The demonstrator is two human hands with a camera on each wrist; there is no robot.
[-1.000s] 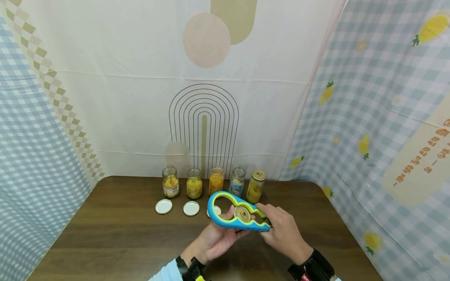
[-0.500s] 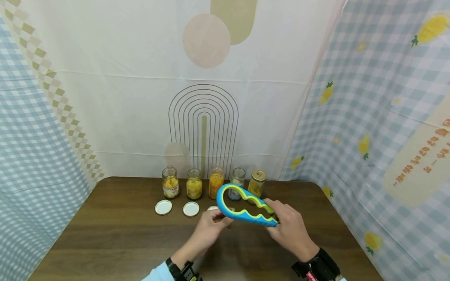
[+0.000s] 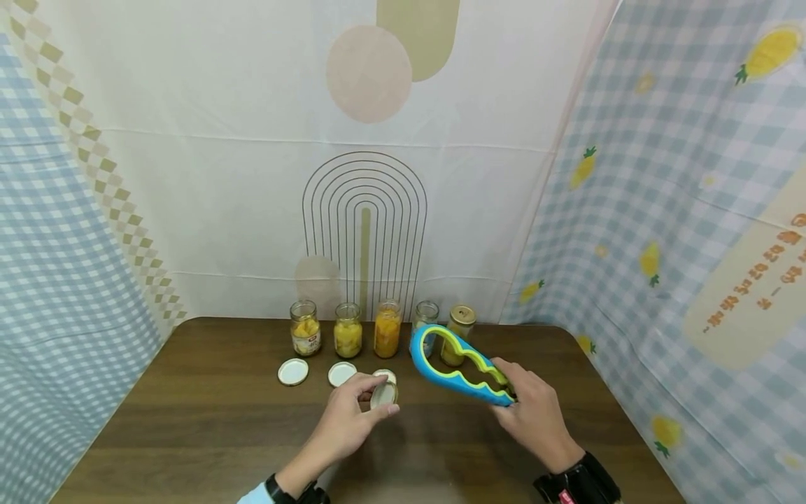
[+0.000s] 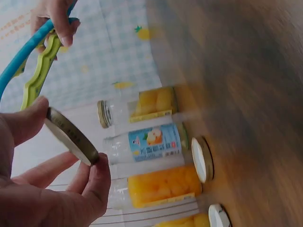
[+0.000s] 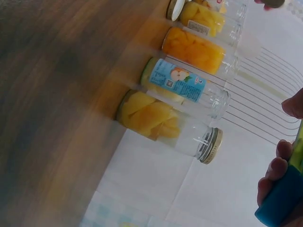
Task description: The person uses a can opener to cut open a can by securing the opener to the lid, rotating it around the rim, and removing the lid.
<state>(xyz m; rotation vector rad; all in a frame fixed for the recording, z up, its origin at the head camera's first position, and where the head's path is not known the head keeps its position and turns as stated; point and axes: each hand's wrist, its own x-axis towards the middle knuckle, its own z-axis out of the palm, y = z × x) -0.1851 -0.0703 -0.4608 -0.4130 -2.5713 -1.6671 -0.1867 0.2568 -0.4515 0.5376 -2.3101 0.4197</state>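
My left hand [image 3: 340, 423] pinches a gold-edged jar lid [image 3: 383, 395] between thumb and fingers, above the table. In the left wrist view this lid [image 4: 71, 138] is tilted, with thumb and fingertips at its rim. My right hand [image 3: 535, 413] grips the handle ends of a blue and lime-green jar opener [image 3: 462, 383], which has a wavy inner edge and nothing inside its loop. Behind the opener stand an uncapped jar with a blue label [image 5: 177, 80] and a jar of yellow fruit with its gold lid on [image 5: 149, 116].
Three more uncapped fruit jars, among them an orange one [image 3: 387, 329], continue the row leftward along the table's back edge. White-lined lids [image 3: 292, 372] lie in front of the jars; one is partly behind my left hand. A patterned cloth [image 3: 252, 210] hangs behind the brown table [image 3: 189, 420].
The gold lid, seen inside the opener's loop a second ago, is out of it. My left hand has carried it leftward, and my right hand has drawn the opener right and slightly up.
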